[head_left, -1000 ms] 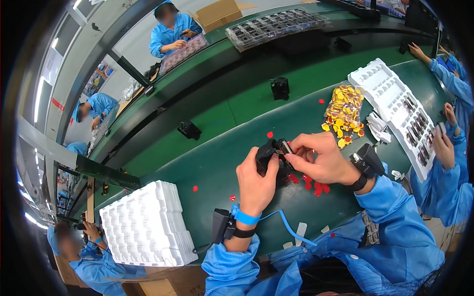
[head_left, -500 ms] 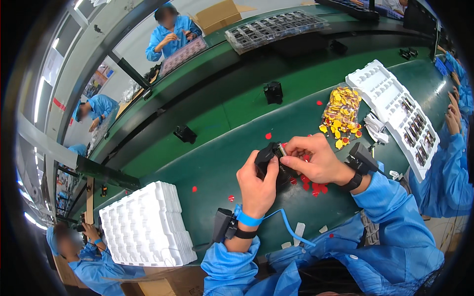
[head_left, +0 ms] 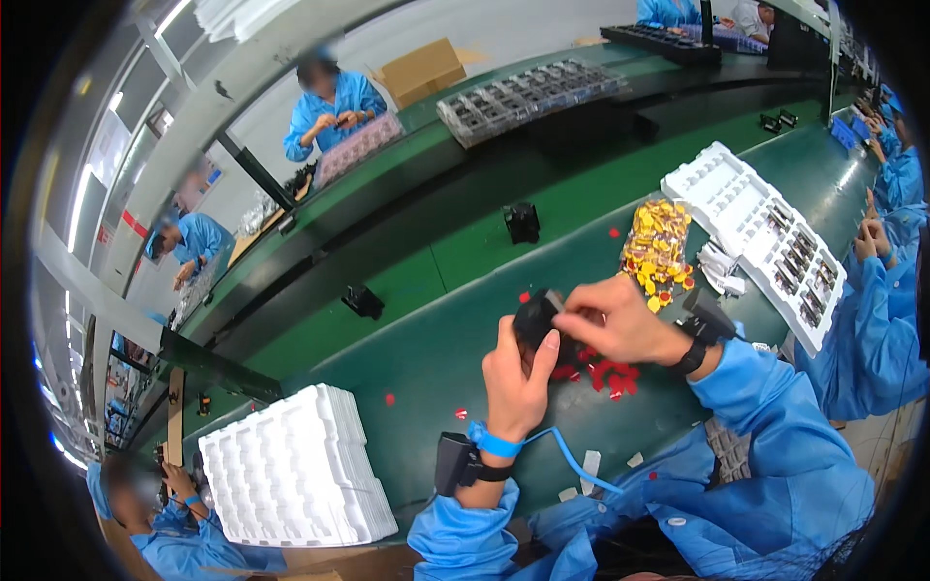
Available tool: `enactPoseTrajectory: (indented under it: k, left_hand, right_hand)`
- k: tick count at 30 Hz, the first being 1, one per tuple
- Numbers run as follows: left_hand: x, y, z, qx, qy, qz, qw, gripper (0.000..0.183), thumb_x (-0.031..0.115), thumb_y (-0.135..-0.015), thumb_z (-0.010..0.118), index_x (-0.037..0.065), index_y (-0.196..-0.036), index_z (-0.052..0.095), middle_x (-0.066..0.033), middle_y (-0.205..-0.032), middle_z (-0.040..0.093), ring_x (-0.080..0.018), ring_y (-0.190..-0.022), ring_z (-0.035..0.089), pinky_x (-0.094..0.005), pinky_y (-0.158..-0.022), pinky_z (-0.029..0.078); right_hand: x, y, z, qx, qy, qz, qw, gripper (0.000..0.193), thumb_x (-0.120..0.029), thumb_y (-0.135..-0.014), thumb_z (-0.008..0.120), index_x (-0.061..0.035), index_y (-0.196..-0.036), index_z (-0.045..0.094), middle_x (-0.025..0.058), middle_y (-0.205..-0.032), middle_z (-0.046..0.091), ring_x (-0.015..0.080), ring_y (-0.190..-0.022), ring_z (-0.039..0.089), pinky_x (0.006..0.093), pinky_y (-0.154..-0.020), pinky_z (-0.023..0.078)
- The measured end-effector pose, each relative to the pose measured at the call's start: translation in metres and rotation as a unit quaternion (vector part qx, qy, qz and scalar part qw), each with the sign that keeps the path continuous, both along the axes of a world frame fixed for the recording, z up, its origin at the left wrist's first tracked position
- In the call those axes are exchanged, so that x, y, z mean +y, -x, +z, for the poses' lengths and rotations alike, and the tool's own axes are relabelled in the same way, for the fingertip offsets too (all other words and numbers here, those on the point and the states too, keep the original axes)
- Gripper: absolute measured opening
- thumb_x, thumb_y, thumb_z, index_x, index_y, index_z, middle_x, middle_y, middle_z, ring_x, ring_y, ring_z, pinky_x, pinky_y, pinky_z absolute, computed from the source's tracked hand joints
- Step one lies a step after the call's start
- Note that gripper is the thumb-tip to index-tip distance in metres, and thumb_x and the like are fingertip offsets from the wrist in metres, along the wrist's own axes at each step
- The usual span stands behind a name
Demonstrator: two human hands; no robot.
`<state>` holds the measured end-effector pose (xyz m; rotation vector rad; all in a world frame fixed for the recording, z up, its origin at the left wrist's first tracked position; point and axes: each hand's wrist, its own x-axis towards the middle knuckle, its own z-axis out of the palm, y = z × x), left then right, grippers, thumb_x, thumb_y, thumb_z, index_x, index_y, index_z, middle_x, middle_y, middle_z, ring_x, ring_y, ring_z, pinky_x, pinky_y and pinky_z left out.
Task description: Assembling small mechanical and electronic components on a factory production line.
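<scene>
My left hand (head_left: 516, 382) is closed round a small black plastic device (head_left: 534, 321), held above the table. A small silver-grey part (head_left: 554, 301) shows at the device's upper right edge. The fingers of my right hand (head_left: 620, 320) are bent together and meet that part, though blur hides the exact contact. Below the hands lie scattered red round stickers (head_left: 614, 376). Beyond the right hand rests a clear bag of yellow and red round pieces (head_left: 657, 237), some spilling from its near end.
Stacked white foam trays (head_left: 281, 470) stand at left. A white tray (head_left: 712, 184) at right holds several small dark parts. Black devices (head_left: 521, 223) sit on the green conveyor (head_left: 436, 266). Co-workers (head_left: 334, 107) sit across and along the line. A blue cord (head_left: 572, 450) trails from my left wrist.
The view has shifted slightly. The device is tilted more upright in my left hand, and my right fingers have pulled a little back from the silver-grey part's face.
</scene>
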<state>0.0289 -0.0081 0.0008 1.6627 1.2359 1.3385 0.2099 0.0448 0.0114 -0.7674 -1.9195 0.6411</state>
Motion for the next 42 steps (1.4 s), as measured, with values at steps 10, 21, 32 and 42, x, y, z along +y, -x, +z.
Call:
enactPoseTrajectory:
  k: [10, 21, 32, 42]
  left_hand:
    - [0.018, 0.011, -0.03, 0.188, -0.111, 0.112, 0.97, 0.012, 0.012, -0.089, 0.063, 0.006, -0.086, 0.054, -0.0122, -0.063, 0.061, -0.0337, -0.058, 0.063, -0.043, -0.051, 0.047]
    - [0.047, 0.109, 0.016, 0.154, -0.103, 0.295, 0.937, 0.012, 0.013, -0.089, 0.06, 0.004, -0.084, 0.054, -0.0177, -0.065, 0.059, -0.039, -0.06, 0.062, -0.0493, -0.056, 0.048]
    - [0.135, 0.269, -0.012, 0.615, 0.003, 0.333, 0.714, 0.018, 0.014, -0.087, 0.061, 0.004, -0.102, 0.058, -0.0187, -0.087, 0.07, -0.0354, -0.083, 0.069, -0.0496, -0.071, 0.054]
    - [0.101, 0.122, -0.052, 0.188, 0.013, 0.285, 0.94, 0.04, 0.02, -0.093, 0.059, -0.003, -0.061, 0.055, -0.0081, -0.048, 0.053, -0.0149, -0.035, 0.053, -0.0292, -0.031, 0.037]
  right_hand:
    - [0.228, -0.057, 0.013, -0.311, 0.132, -0.228, 0.913, 0.021, -0.013, -0.073, 0.068, 0.0078, -0.071, 0.065, 0.0257, -0.068, 0.067, 0.0369, -0.068, 0.071, 0.0458, -0.066, 0.058]
    - [0.096, -0.036, 0.043, -0.178, -0.133, -0.151, 0.963, 0.02, -0.012, -0.087, 0.063, 0.0032, -0.075, 0.062, 0.0172, -0.062, 0.061, 0.0345, -0.061, 0.063, 0.0415, -0.058, 0.048]
    - [-0.079, -0.095, 0.045, -0.072, -0.094, -0.05, 0.992, 0.003, -0.002, -0.081, 0.069, -0.0006, -0.08, 0.066, 0.0092, -0.066, 0.061, 0.0208, -0.051, 0.057, 0.0317, -0.05, 0.042]
    - [0.016, -0.105, -0.011, -0.206, -0.104, -0.135, 0.964, 0.016, -0.011, -0.084, 0.062, 0.0037, -0.077, 0.064, 0.0181, -0.066, 0.063, 0.0332, -0.057, 0.063, 0.0417, -0.055, 0.048]
